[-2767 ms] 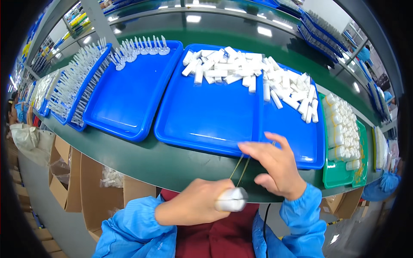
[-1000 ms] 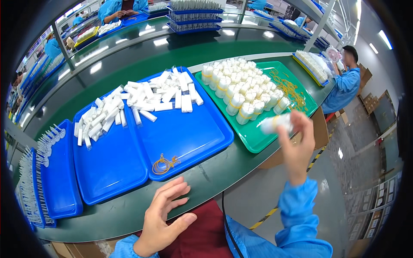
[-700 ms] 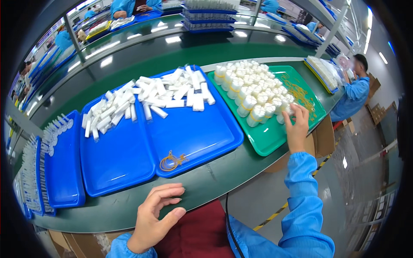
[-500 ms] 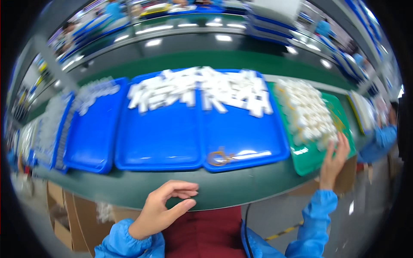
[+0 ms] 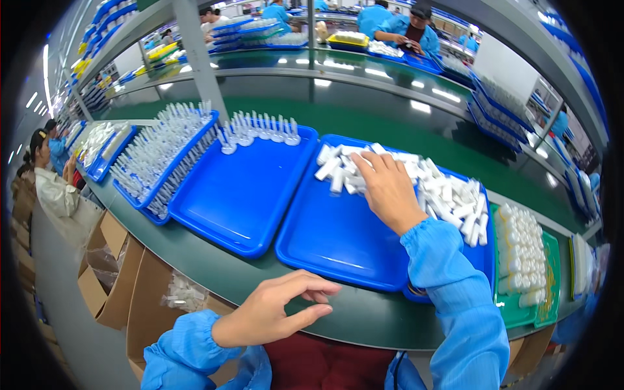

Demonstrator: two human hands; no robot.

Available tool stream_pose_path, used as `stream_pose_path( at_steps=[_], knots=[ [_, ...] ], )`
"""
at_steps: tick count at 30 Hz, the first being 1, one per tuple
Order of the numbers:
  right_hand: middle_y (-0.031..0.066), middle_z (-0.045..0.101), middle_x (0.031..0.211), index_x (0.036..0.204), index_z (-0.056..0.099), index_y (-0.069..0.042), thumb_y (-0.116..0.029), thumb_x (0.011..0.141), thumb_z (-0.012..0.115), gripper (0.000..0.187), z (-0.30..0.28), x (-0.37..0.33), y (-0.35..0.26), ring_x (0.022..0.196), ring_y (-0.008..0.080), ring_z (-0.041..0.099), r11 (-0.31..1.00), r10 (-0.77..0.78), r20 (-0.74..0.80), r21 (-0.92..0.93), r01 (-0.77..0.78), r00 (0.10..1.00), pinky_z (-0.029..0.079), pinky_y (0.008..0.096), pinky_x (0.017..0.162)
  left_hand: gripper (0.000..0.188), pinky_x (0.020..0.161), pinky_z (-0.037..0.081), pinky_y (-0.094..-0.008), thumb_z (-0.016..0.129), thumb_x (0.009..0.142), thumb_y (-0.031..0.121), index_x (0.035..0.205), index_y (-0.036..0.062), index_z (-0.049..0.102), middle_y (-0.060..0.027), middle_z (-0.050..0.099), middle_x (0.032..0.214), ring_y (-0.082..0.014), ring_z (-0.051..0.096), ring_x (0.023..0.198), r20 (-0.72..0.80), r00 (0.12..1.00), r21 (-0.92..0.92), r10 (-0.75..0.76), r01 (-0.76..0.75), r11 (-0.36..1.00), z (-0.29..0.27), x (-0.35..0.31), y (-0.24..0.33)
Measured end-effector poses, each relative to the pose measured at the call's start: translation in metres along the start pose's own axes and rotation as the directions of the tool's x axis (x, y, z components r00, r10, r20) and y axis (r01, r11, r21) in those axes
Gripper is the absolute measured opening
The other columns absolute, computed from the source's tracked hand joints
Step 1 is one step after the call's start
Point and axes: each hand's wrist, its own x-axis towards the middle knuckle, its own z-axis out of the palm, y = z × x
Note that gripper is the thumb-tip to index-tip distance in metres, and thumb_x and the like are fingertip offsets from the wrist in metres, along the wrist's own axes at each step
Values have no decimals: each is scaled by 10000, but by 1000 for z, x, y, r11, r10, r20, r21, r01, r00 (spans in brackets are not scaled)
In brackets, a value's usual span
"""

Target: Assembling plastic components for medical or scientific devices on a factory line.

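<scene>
At the far left, an open cardboard box (image 5: pixel 104 296) stood below the table (image 5: pixel 367 318). Farther right, clear stemmed parts (image 5: pixel 156 156) filled a packed tray (image 5: pixel 174 172), and beside it a blue tray (image 5: pixel 227 208) carried a short row of the same parts along its far side. Your left hand (image 5: pixel 270 311) hung over the near edge of the table, holding nothing, its fingers curved and its thumb apart from them. Next came a wide blue tray (image 5: pixel 344 244), where your right hand (image 5: pixel 389 193) reached into the white blocks (image 5: pixel 448 192), fingertips down among them; whether it gripped one, you could not tell. The blocks lay heaped along the far side, spreading right into a neighbouring blue tray (image 5: pixel 480 255), partly behind your sleeve (image 5: pixel 452 286). At the right, a green tray (image 5: pixel 511 316) held white bundles (image 5: pixel 520 250) in close rows.
</scene>
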Motion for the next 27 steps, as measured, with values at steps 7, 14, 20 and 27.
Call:
stream_pose_path(
  at_steps=[7, 14, 20, 27],
  knots=[
    [96, 634, 1169, 1115, 666, -52, -42, 802, 669, 312, -5, -32, -15, 1077, 278, 592, 983, -178, 254, -3, 184, 951, 485, 404, 859, 180, 739, 529, -302, 707, 899, -4, 1078, 9, 704, -97, 676, 948, -173, 649, 809, -192, 965, 419, 180, -85, 904, -106, 39, -53],
    [115, 665, 1099, 1196, 655, -51, -70, 866, 717, 337, -53, -29, -47, 960, 296, 632, 893, 56, 367, 397, -211, 928, 526, 405, 828, 191, 755, 530, -440, 689, 869, 65, 1048, 50, 622, -117, 597, 971, -324, 644, 898, 220, 895, 892, 388, -346, 292, -168, 169, -139],
    [141, 677, 961, 1196, 620, -32, -106, 918, 743, 313, -73, -55, -65, 776, 257, 664, 502, 374, 531, 573, -647, 760, 546, 364, 714, 224, 782, 541, -420, 682, 786, 14, 990, 37, 595, -123, 569, 1014, -307, 639, 918, 183, 920, 971, 347, -224, 83, -150, 224, -173],
    [79, 649, 903, 1052, 712, -23, -113, 858, 813, 236, -101, -87, -65, 774, 148, 630, 431, 461, 525, 572, -698, 715, 495, 275, 658, 188, 763, 530, -450, 655, 817, -1, 990, 42, 594, -139, 595, 936, -314, 645, 878, 104, 929, 958, 356, -190, 215, -140, 195, -147]
  ],
)
